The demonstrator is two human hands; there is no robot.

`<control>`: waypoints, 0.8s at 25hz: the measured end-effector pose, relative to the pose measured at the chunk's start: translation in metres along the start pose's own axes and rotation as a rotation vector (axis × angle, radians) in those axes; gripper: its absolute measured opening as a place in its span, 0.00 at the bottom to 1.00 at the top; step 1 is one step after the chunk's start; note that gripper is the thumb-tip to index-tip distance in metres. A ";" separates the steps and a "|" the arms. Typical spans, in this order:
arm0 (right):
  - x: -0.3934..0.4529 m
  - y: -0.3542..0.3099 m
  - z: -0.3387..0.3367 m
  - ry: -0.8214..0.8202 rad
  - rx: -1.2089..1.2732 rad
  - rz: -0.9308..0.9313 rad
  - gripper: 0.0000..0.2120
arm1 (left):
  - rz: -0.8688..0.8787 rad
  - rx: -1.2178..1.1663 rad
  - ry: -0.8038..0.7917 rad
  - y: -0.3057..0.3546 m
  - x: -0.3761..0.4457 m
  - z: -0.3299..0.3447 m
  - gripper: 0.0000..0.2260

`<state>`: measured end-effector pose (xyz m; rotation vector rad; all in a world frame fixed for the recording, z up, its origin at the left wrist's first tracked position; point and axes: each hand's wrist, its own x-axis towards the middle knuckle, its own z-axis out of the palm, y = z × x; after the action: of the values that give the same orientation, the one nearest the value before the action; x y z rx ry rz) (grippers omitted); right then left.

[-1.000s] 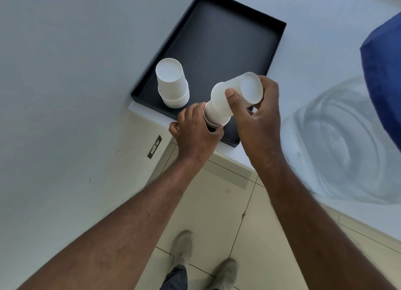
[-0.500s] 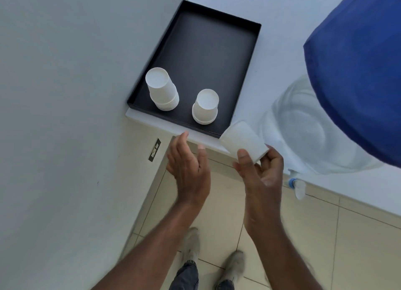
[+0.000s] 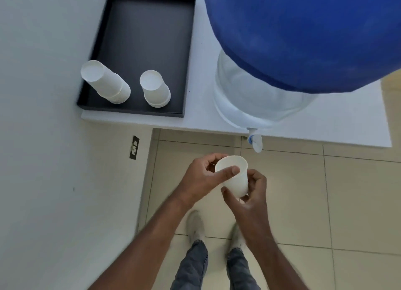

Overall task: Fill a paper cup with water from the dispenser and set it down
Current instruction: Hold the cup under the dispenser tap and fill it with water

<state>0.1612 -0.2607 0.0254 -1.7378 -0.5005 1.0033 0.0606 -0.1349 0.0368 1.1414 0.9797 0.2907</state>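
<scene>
While both of our hands closed around the paper cup (image 3: 235, 176), we held it upright in the air above the tiled floor (image 3: 303, 194), its open mouth facing up and looking empty. Our left hand (image 3: 204, 176) wrapped the cup near its rim, the thumb laid across the front of the wall just under the lip and the fingers curled round the far side. Our right hand (image 3: 251, 196) cradled the lower part, thumb pressed against the near side of the base and fingers curved behind it. Just beyond the cup and slightly to its right, the dispenser's small white tap (image 3: 255, 141) with its blue collar stuck out over the counter edge, near the cup but apart from it. Behind the tap stood the water dispenser (image 3: 256, 98), a clear vessel under a large blue top, resting on the white counter (image 3: 325, 129). Farther off to the left of the grip, a black tray (image 3: 149, 29) sat on the same counter, and two stacks of white cups (image 3: 155, 89) stood upside down near its closest edge, side by side but apart. Below the cup, our shoes (image 3: 196, 226) and jeans showed on the tiles, and a dark wall socket (image 3: 134, 147) sat on the wall to the left.
</scene>
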 end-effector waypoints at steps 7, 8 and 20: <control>0.013 0.017 -0.031 0.042 -0.222 -0.086 0.32 | 0.072 0.382 0.019 -0.015 0.007 0.044 0.22; 0.016 0.023 -0.035 0.063 -0.247 -0.082 0.31 | 0.079 0.387 0.040 -0.015 0.008 0.049 0.21; 0.103 0.049 -0.034 0.172 -0.452 -0.041 0.28 | 0.487 0.886 0.152 0.013 0.060 0.064 0.26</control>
<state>0.2408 -0.2238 -0.0549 -2.1815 -0.6861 0.7370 0.1478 -0.1306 0.0230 2.2043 0.9710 0.3434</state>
